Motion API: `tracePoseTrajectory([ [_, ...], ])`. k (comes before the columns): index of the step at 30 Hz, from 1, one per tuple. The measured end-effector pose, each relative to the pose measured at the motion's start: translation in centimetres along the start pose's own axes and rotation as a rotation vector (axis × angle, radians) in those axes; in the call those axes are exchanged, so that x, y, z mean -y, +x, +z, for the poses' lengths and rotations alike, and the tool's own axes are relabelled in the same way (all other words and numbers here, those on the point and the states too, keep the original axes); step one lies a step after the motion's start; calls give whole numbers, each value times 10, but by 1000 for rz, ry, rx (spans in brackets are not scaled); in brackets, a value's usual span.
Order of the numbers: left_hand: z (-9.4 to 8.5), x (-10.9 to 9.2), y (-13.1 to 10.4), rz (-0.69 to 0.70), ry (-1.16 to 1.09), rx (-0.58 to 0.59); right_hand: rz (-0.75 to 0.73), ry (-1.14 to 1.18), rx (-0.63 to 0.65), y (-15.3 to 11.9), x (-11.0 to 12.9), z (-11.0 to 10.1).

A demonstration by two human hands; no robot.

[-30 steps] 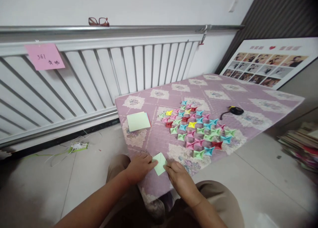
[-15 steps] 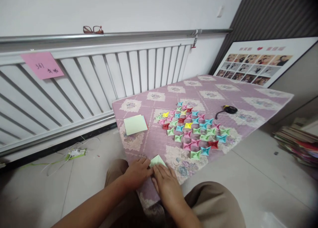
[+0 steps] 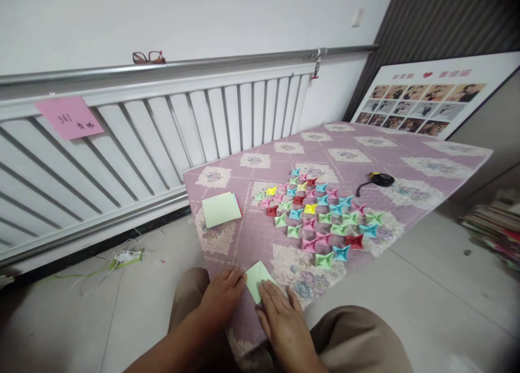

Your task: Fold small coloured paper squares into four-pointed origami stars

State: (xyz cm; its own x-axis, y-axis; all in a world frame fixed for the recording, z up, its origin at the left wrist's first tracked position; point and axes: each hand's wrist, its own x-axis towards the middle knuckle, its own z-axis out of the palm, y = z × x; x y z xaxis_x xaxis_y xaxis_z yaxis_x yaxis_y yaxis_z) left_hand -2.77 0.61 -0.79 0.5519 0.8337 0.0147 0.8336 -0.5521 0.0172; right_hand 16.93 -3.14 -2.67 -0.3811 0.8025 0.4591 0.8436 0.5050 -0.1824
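Observation:
A pale green folded paper (image 3: 257,278) lies flat near the front corner of the cloth-covered table (image 3: 244,186), a crease running down from its top corner. My right hand (image 3: 282,313) rests on its lower right part, fingers extended flat. At the paper's left edge is my left hand (image 3: 225,293), its fingertips touching the edge and its fingers close together and slightly bent; whether they grip it is not clear. Farther left on the table sits a stack of square paper (image 3: 221,210), pale green on top. Several small folded paper pieces (image 3: 310,209) in many colours stand in rows.
A black tape measure (image 3: 382,179) lies on the table's right part. Behind are a white radiator (image 3: 239,113) with a pink note (image 3: 70,117), glasses (image 3: 148,58) on a pipe, and a photo board (image 3: 422,99). A power strip (image 3: 129,257) is on the floor.
My right hand has slid down and to the right across the paper, uncovering more of it. My left hand remains at the left edge. The view has shifted slightly.

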Motion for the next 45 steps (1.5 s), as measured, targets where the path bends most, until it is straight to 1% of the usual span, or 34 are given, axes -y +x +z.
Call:
tracePoseTrajectory([
  [4, 0, -3, -2, -41, 7, 7, -39, -95, -20, -10, -12, -5],
  [8, -2, -5, -5, -88, 4, 48, -24, -131, -14, -16, -18, -6],
  [11, -3, -1, -8, -122, -36, 97, -3, -123, -8, -17, -19, -5],
  [15, -7, 7, -10, -177, -126, 130, 57, -63, -25, -16, -21, -6],
  [19, -19, 9, -7, -206, -228, 163, 193, 36, 23, -3, -20, -13],
  [24, -37, -1, 8, -292, -312, 105, 367, 42, 125, 29, -14, -19],
  [27, -39, -6, 22, -373, -302, 97, 435, 37, 191, 43, -12, -21],
  [30, -36, -10, 30, -418, -271, 83, 489, 36, 254, 50, -13, -22],
  [31, -34, -11, 31, -417, -266, 74, 495, 38, 268, 51, -14, -23],
  [33, -29, -13, 31, -349, -256, 51, 489, 41, 284, 52, -15, -23],
  [37, -16, -18, 25, -86, -245, 31, 480, 35, 300, 52, -18, -21],
  [38, -12, -19, 23, -43, -243, 23, 483, 36, 298, 52, -18, -20],
  [41, -4, -21, 17, 20, -208, -37, 487, 49, 278, 51, -18, -19],
  [43, -1, -21, 14, 21, -180, -58, 490, 65, 258, 50, -17, -19],
  [45, -2, -21, 13, 19, -163, -55, 489, 95, 236, 50, -17, -19],
])
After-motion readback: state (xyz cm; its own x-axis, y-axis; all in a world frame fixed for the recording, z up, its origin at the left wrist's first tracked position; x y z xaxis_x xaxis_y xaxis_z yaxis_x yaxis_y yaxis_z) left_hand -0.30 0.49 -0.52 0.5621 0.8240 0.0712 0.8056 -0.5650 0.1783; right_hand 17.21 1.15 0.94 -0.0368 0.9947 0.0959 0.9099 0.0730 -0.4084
